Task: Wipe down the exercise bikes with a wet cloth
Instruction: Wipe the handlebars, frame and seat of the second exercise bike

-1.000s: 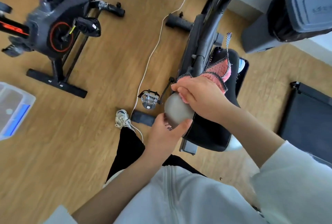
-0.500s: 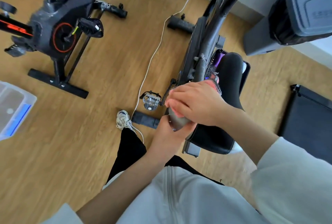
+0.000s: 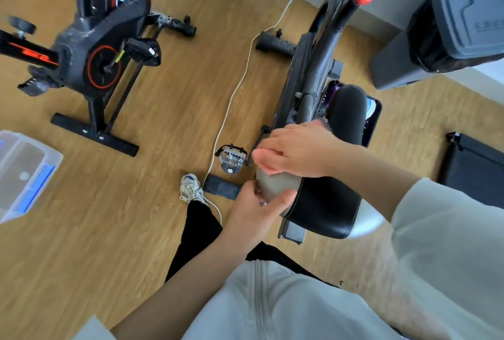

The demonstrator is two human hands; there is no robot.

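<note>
Soft, wet pink cloth [image 3: 321, 122], light and floppy, bunched under right hand [image 3: 294, 148] on black seat [image 3: 327, 203] of near bike [image 3: 313, 67]. Best pressed flat with palm. Left hand [image 3: 253, 211] wrapped round smooth, hard grey seat edge [image 3: 275, 185], holding steady.

Two exercise bikes [image 3: 90, 47] [image 3: 324, 72] are counted, two hands [image 3: 297, 150] [image 3: 255, 210], one shoe [image 3: 190, 186], and perhaps one cloth [image 3: 323, 121] (mostly hidden).
</note>
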